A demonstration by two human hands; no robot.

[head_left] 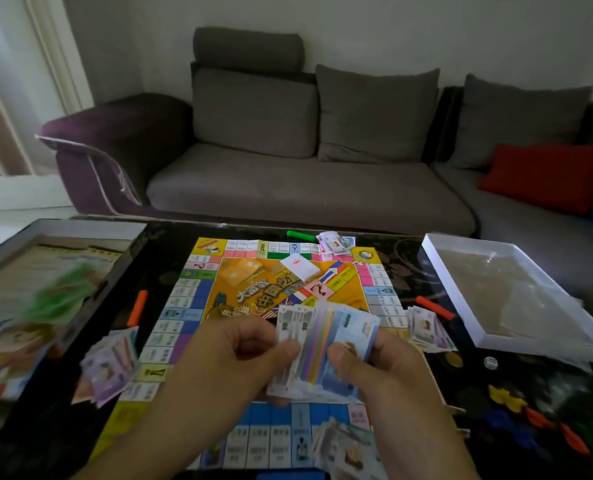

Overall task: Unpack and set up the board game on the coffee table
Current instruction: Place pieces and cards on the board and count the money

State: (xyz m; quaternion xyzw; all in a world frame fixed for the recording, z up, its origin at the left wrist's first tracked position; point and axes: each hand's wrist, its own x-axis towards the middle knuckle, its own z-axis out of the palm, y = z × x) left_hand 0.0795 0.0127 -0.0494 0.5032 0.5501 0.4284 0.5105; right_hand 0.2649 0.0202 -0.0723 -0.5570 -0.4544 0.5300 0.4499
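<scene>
The game board (198, 306) lies unfolded on the dark coffee table (405, 268). Above its near half, my left hand (250, 355) and my right hand (378, 365) together hold a fanned stack of play money (322, 344), thumbs on top. Separate piles of notes lie at the board's far edge (334, 242), left (109, 362), right (426, 329) and near edge (347, 448). A white card deck (300, 266) sits on the board's centre. Orange markers (138, 307) (433, 306) and a green one (300, 235) lie by the piles.
The box lid (28, 306) stands at the table's left, the white box base (506, 292) at the right. A die (490, 362), a coin (453, 359) and coloured plastic pieces (530, 414) lie at the right front. A grey sofa (288, 188) with a red cushion (544, 178) stands behind.
</scene>
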